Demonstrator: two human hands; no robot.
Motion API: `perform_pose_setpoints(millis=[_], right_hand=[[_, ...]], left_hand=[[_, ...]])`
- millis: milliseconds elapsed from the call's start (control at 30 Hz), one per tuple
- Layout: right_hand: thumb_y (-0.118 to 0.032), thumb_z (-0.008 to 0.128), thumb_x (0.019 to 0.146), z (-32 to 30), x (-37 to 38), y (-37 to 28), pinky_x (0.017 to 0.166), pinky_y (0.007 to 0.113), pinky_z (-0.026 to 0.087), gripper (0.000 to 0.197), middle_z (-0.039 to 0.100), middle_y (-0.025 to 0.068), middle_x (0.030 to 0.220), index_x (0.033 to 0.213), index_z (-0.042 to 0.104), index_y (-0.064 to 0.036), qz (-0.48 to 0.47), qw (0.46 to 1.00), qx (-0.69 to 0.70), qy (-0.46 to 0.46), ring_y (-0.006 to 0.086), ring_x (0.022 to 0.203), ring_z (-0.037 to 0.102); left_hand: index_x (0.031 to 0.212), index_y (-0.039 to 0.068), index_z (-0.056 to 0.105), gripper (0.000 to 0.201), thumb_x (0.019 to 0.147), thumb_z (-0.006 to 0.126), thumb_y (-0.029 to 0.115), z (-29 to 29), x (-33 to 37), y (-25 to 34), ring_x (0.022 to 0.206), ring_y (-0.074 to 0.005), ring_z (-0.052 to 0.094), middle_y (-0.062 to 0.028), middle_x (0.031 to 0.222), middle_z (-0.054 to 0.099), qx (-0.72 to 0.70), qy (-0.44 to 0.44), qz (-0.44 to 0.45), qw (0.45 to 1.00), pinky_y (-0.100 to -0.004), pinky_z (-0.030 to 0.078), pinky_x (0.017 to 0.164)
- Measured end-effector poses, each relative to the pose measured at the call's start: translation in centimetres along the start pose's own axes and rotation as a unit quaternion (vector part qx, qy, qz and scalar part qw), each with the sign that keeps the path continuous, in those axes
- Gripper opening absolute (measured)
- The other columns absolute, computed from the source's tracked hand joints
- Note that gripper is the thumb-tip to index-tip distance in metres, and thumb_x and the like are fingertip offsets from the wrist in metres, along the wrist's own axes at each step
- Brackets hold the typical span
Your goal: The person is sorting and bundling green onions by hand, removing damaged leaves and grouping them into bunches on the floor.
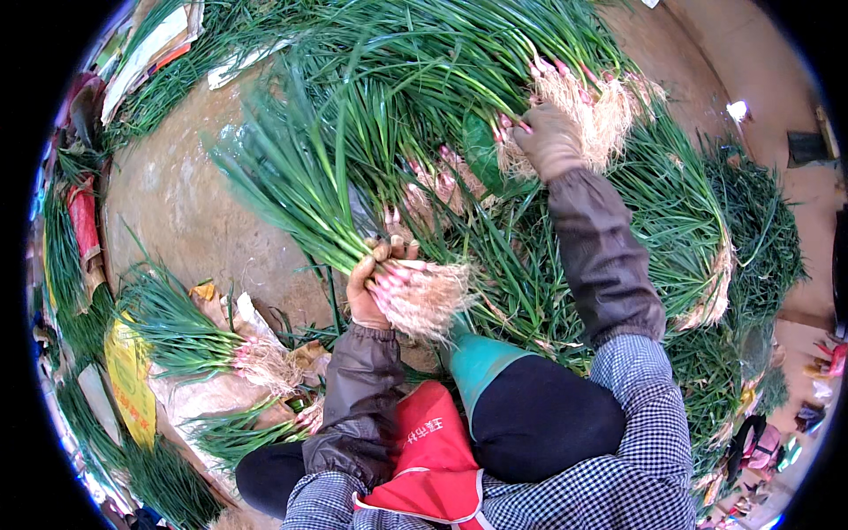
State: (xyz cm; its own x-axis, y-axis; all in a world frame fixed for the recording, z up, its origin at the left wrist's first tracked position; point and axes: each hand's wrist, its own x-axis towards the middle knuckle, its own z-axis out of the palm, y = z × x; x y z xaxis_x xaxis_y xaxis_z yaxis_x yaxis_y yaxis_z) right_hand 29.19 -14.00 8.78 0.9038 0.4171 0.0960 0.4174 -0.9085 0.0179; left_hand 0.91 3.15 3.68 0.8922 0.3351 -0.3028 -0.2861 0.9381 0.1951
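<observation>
My left hand (371, 287) is closed round a bunch of spring onions (415, 296), just above their pinkish bulbs. The pale, stringy roots hang toward my knees, and the green leaves fan out to the upper left, slightly blurred. Farther off to the right, my right hand (549, 141) reaches into a large heap of spring onions (442, 66). Its fingers are closed at a pink bulb end, beside a thick mass of pale roots (592, 106). The fingertips are partly hidden, so how many stems they hold does not show.
Smaller bundles of spring onions (265, 362) lie on cardboard to my left, near a yellow bag (131, 384). More loose spring onions (680, 221) spread to my right. A wet, brown floor (185, 212) shows left of the heap. My red apron (433, 442) and green boot (481, 362) are close below.
</observation>
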Motion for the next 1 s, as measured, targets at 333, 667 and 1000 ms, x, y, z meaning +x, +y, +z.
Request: perform_pose_setpoints(millis=[333, 667, 1000], right_hand=[[-0.038, 0.055, 0.086, -1.7, -17.0, -7.5, 0.061, 0.04, 0.05, 0.052, 0.061, 0.0146, 0.088, 0.125, 0.042, -0.0076, -0.247, 0.919, 0.288, -0.104, 0.0338, 0.073, 0.061], [-0.021, 0.049, 0.09, 3.6, -12.4, -9.9, 0.072, 0.032, 0.048, 0.022, 0.062, 0.0099, 0.085, 0.105, 0.057, -0.0063, 0.102, 0.61, 0.628, -0.473, 0.0269, 0.075, 0.059], [-0.025, 0.056, 0.082, 5.6, -12.5, -9.6, 0.075, 0.039, 0.049, 0.022, 0.066, 0.0132, 0.094, 0.09, 0.068, -0.0077, -0.005, 0.954, 0.055, -0.294, 0.0289, 0.093, 0.062]], left_hand=[[0.111, -0.001, 0.053, 0.032, 0.082, 0.053, 0.011, -3.3, -0.5, -3.1, 0.129, -0.035, 0.036, -0.0227, 0.135, 0.042, -0.014, -0.035, -0.167, 0.985, -0.0473, 0.034, 0.104], [0.083, 0.006, 0.053, 0.018, 0.073, 0.054, 0.022, -0.4, -2.2, -2.4, 0.08, -0.0218, 0.052, -0.005, 0.078, 0.051, -0.043, 0.041, -0.192, 0.98, -0.04, 0.042, 0.087], [0.091, 0.001, 0.058, 0.025, 0.076, 0.053, 0.02, -3.4, -1.7, -3.5, 0.084, -0.0303, 0.058, -0.0147, 0.09, 0.063, -0.027, 0.036, -0.258, 0.965, -0.0451, 0.044, 0.088]])
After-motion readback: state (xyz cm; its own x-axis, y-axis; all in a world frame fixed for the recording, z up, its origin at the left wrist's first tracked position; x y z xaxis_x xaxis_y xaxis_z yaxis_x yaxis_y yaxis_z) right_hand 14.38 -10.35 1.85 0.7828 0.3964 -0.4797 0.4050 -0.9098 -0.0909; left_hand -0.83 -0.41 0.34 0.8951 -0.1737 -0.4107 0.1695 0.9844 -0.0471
